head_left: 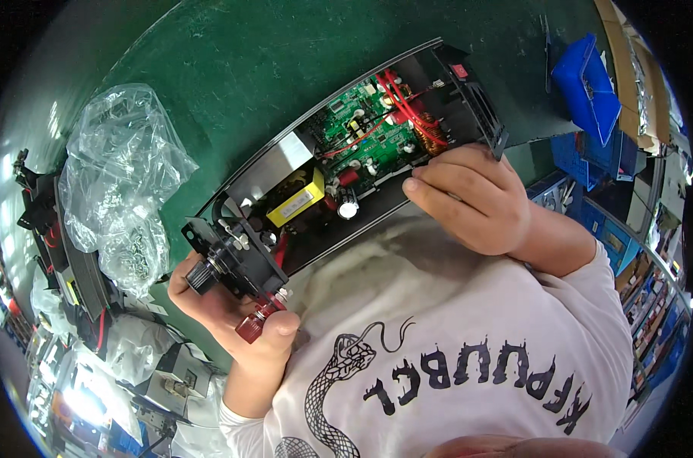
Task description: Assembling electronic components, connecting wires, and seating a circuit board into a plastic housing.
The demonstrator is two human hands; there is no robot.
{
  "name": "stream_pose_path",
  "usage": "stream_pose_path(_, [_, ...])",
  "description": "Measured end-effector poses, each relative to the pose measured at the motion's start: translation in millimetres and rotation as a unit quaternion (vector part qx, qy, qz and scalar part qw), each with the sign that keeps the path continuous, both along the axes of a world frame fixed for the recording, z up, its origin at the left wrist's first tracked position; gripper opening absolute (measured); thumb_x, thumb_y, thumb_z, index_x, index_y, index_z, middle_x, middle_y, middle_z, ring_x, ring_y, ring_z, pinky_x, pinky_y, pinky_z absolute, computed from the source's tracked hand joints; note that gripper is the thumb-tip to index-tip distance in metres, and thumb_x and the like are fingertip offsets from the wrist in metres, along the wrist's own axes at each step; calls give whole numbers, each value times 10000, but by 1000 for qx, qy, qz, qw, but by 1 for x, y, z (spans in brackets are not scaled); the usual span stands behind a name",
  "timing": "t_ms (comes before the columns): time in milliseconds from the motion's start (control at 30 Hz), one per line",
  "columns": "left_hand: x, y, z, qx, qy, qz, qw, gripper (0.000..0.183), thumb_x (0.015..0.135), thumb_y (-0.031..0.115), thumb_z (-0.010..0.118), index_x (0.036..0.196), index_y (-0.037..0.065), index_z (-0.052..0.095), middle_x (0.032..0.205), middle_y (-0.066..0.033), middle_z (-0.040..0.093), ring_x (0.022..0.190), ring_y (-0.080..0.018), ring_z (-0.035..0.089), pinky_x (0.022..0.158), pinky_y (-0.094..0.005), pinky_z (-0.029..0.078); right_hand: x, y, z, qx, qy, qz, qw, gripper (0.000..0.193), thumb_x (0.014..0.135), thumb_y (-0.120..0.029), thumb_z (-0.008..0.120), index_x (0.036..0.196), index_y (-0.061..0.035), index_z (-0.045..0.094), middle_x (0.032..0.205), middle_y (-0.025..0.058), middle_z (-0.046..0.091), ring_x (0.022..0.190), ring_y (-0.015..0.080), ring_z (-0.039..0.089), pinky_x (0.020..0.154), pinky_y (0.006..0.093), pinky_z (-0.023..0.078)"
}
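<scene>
An opened power inverter lies slantwise in front of me, its long black casing uncovered. Inside are a green circuit board, a yellow-wrapped transformer and red wires looping near a copper coil. At its left end, a black end panel carries a black terminal knob and a red terminal knob. My left hand is wrapped round this end from below, thumb beside the red knob. My right hand grips the near edge by the slotted right end panel, fingers curled and fingertips partly hidden.
Clear plastic bags lie on the green work surface at the left, one with small metal parts. Beyond them is another black casing with red wires. A blue bin stands at the far right, near loaded shelves.
</scene>
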State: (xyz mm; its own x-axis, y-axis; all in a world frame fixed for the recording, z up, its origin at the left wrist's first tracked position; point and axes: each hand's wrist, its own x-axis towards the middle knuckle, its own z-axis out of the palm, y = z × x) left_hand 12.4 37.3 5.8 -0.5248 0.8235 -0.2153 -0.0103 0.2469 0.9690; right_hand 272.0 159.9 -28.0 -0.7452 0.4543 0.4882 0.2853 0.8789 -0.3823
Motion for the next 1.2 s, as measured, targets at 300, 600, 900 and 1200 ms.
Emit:
stream_pose_path(300, [-8,12,0,-5,29,-37,999,1227,604,684,902,1440,59,256,1263,-133,499,1084,-228,581,907,-352,508,1,-5,5,26,5,-57,998,375,650,-49,734,1018,16,732,966,94,664,850,242,663,692,326,551])
stream_pose_path(600, [-72,17,-47,106,67,-108,986,696,868,387,734,1377,63,387,1230,-63,507,956,-138,561,740,-272,502,66,39,80,-5,-77,-328,941,214,828,-130,732,1014,-26,709,894,167,678,861,332,689,772,429,559])
stream_pose_path(900, [-65,24,-39,75,73,-132,986,539,946,239,628,1401,74,391,1261,-84,521,1050,-173,564,845,-311,529,179,100,52,-196,-88,-512,832,568,795,-175,727,1318,-61,538,1082,242,693,1044,411,671,884,473,534])
stream_pose_path(1200, [-55,38,-29,108,-25,-126,986,745,882,327,790,1414,26,364,1193,-93,534,964,-151,560,896,-308,479,190,116,15,-154,-282,-502,803,172,787,-157,644,838,-31,749,891,239,711,881,416,700,793,504,558])
